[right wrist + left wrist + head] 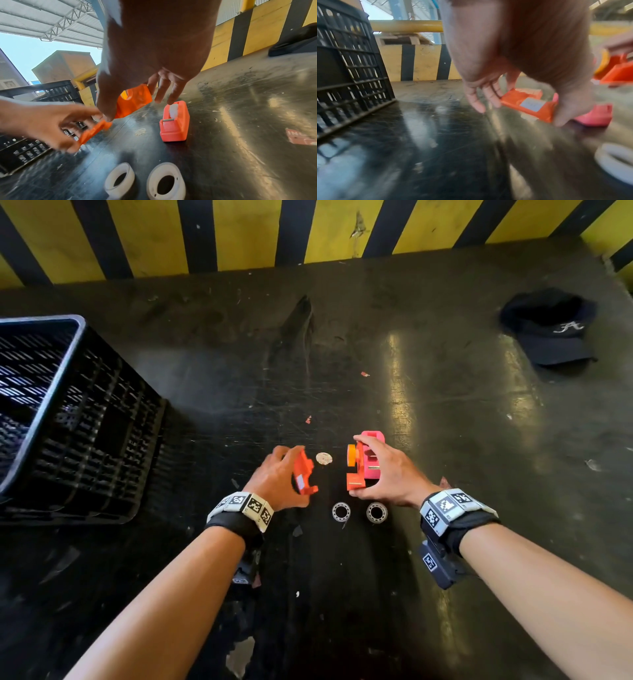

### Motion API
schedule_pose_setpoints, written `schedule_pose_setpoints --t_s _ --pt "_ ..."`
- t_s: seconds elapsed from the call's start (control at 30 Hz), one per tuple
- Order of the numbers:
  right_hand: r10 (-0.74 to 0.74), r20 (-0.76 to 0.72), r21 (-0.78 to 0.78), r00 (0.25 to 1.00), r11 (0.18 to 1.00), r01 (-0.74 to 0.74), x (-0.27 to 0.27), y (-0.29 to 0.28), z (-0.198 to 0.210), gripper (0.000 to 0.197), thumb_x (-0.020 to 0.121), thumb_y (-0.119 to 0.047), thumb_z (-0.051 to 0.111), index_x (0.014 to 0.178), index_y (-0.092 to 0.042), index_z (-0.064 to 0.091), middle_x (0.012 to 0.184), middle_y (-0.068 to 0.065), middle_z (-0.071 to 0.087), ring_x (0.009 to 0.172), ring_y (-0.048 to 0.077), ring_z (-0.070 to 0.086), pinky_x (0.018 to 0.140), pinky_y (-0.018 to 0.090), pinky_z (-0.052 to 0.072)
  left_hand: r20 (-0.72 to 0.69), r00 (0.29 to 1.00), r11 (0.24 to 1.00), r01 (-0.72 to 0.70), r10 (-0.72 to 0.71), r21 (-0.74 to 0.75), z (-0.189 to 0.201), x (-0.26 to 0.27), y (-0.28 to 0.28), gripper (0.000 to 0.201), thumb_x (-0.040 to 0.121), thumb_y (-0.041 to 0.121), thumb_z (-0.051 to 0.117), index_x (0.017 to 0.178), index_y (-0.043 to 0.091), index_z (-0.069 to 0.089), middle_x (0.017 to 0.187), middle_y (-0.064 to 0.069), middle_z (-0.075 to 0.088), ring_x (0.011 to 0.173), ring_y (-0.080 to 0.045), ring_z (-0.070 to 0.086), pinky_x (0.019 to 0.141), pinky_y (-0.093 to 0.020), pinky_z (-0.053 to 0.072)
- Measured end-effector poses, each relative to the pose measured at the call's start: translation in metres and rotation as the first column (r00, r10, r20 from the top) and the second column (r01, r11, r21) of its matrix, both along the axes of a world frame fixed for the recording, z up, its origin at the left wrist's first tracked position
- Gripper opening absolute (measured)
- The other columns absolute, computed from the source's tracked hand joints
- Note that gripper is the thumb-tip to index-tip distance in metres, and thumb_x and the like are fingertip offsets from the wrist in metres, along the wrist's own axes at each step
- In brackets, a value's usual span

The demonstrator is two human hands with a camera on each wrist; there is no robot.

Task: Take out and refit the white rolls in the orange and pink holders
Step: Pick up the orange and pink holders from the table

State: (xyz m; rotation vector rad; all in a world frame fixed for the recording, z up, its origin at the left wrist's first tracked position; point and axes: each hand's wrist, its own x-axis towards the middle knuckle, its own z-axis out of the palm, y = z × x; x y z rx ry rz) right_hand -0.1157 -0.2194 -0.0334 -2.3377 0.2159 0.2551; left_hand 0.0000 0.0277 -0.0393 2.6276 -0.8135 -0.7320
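My left hand (301, 470) pinches a flat orange side piece (304, 474) of the orange holder between thumb and fingers, just above the table; the left wrist view shows its white label (531, 104). My right hand (363, 463) grips the orange holder's body (135, 100), which has a yellow hub (352, 455). The pink holder (175, 121) stands on the table under my right fingertips (169, 102), with white tape showing in its slot. Two white rolls (340, 511) (376, 512) lie flat on the table near my wrists.
A black slatted crate (68, 405) stands at the left. A dark cap (551, 330) lies at the far right. The yellow and black striped wall (239, 234) closes the back. A pale round patch (324, 458) and a red label scrap (302, 136) mark the dark table.
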Motion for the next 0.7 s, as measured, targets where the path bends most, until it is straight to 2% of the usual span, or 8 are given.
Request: schedule_pose_setpoints --t_s 0.1,0.23,0.33,0.4,0.47,0.5,0.6,0.7 --pt "0.003 -0.015 -0.002 1.000 1.000 -0.003 -0.005 0.000 0.000 0.110 0.068 -0.041 0.094 0.157 -0.028 0.032 0.150 0.004 0.054 0.135 0.025 0.054 0.107 0.037 0.044 0.004 1.000 0.953 0.005 -0.007 0.302 -0.013 -0.002 0.018 0.111 0.072 0.055 0.082 0.159 0.024 0.020 0.155 -0.010 0.030 0.142 -0.035 0.037 0.111 -0.057 0.043" --pt "0.004 -0.029 0.000 1.000 1.000 -0.004 -0.010 0.008 -0.001 0.110 0.070 -0.039 0.093 0.159 -0.031 0.028 0.153 0.004 0.052 0.136 0.026 0.053 0.107 0.037 0.043 -0.039 0.999 0.914 0.011 0.005 0.405 -0.020 -0.012 0.024 0.117 0.074 0.053 0.083 0.162 0.024 0.012 0.162 -0.011 0.024 0.148 -0.037 0.031 0.114 -0.059 0.040" --pt "0.001 -0.013 0.009 1.000 1.000 -0.001 -0.012 0.012 -0.001 0.113 0.070 -0.040 0.093 0.160 -0.031 0.025 0.155 0.004 0.051 0.136 0.027 0.054 0.109 0.041 0.045 -0.017 0.999 0.963 -0.022 0.028 0.268 -0.014 -0.014 0.017 0.115 0.074 0.057 0.081 0.162 0.028 0.014 0.166 -0.008 0.020 0.150 -0.037 0.028 0.114 -0.061 0.038" --pt "-0.004 -0.002 0.009 1.000 1.000 0.004 -0.012 0.014 0.000 0.115 0.069 -0.041 0.093 0.161 -0.030 0.024 0.154 0.005 0.052 0.135 0.027 0.055 0.109 0.043 0.046 0.005 1.000 0.999 -0.015 0.015 0.036 0.002 -0.012 0.004 0.090 0.083 0.054 0.076 0.157 0.028 0.033 0.161 -0.004 0.035 0.145 -0.030 0.040 0.114 -0.052 0.043" --pt "0.002 0.005 0.004 1.000 1.000 -0.002 -0.011 0.016 0.001 0.113 0.069 -0.042 0.093 0.159 -0.030 0.025 0.151 0.005 0.054 0.132 0.028 0.056 0.106 0.040 0.047 0.012 1.000 0.984 0.007 -0.005 -0.177 0.022 -0.012 -0.015 0.061 0.089 0.050 0.071 0.143 0.027 0.053 0.144 0.001 0.056 0.129 -0.018 0.057 0.106 -0.039 0.051" --pt "0.008 0.008 0.006 1.000 1.000 -0.008 -0.011 0.017 0.002 0.112 0.070 -0.042 0.093 0.159 -0.029 0.026 0.149 0.005 0.054 0.131 0.028 0.057 0.104 0.038 0.046 -0.012 1.000 0.971 0.013 -0.016 -0.239 0.031 -0.013 -0.024 0.055 0.089 0.048 0.071 0.138 0.027 0.058 0.137 0.004 0.062 0.121 -0.014 0.062 0.102 -0.034 0.053" --pt "0.026 0.025 0.010 0.999 1.000 -0.026 -0.011 0.022 0.006 0.109 0.071 -0.040 0.093 0.158 -0.027 0.028 0.150 0.006 0.053 0.132 0.027 0.055 0.102 0.034 0.042 -0.166 0.985 0.950 -0.006 -0.048 -0.311 0.046 -0.019 -0.046 0.049 0.090 0.037 0.075 0.136 0.026 0.060 0.128 0.006 0.069 0.111 -0.009 0.068 0.096 -0.030 0.057" --pt "0.043 0.025 0.028 0.999 0.999 -0.044 -0.013 0.023 0.008 0.110 0.072 -0.039 0.092 0.159 -0.026 0.027 0.155 0.006 0.048 0.138 0.026 0.051 0.108 0.039 0.043 -0.217 0.976 0.935 -0.063 -0.015 -0.348 0.044 -0.022 -0.048 0.043 0.092 0.031 0.074 0.133 0.023 0.063 0.121 0.005 0.073 0.105 -0.008 0.072 0.091 -0.025 0.059"
